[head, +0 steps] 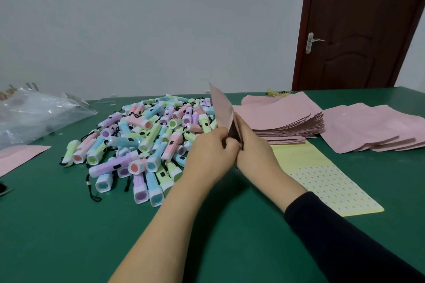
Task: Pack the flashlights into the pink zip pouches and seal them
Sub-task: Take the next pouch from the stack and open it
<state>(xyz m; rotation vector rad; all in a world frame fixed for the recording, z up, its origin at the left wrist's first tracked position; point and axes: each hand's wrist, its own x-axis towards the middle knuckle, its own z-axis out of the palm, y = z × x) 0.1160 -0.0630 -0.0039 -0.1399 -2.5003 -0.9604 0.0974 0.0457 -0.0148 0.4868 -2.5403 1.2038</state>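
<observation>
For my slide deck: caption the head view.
Left hand and right hand grip a pink pouch beside piled flashlights on a green table.

Both hands — left (208, 151), right (250, 144) — grip one upright pink pouch (222, 108) (flashlight heap (147, 140) behind).

The flashlights (147, 140) lie in a loose heap, pointing every way. They are short and square-headed, with pastel pink, blue, green or purple bodies, white heads, coloured lenses and black wrist cords. Just right of the heap a pink pouch (222, 108) stands on edge, tilted. Its near end is pinched between the left hand (207, 154) and the right hand (255, 151), and a dark gap shows there. Further right lies a tall stack (282, 117) of flat pink pouches, and beyond it a lower fan (372, 128) of them. Well left of the heap lies a lone pouch (20, 156), partly cut off.
</observation>
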